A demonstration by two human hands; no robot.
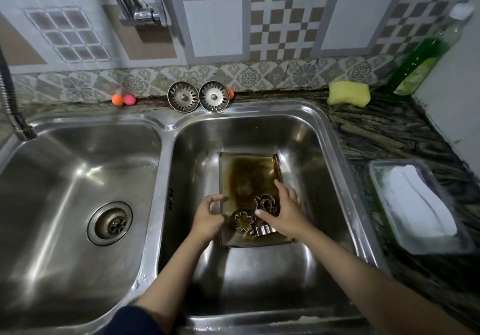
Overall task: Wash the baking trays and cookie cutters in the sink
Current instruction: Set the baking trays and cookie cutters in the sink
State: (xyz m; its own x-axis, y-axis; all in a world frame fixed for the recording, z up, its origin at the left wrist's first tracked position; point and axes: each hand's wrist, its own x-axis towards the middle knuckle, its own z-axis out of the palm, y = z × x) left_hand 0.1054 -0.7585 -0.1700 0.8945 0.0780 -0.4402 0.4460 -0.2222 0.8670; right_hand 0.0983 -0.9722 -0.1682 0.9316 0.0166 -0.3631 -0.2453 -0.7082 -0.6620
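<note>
Double sink (335, 137): steel, two basins; the work sits in the right one, likely so water can drain there.
Worktop (389, 132): dark marbled stone carrying a yellow sponge (348, 93), a green dish-soap bottle (426, 56) and a clear container (376, 176) holding a white cloth, all near the right basin for washing.
Baking tray (246, 171): flat on the right basin's floor, brown residue across it; unwashed, by the look of it.
Right hand (285, 210): fingers spread and relaxed over the tray's near right part, touching or just above the cutters; it grips nothing I can see.
Left hand (207, 217): fingers curled at the tray's left edge, seemingly pinching the rim to steady it.
Cookie cutters (242, 220): a flower shape and others clustered on the tray's near end, between the hands.
Strainer plugs (183, 96): two, propped at the sink's back rim.
</note>
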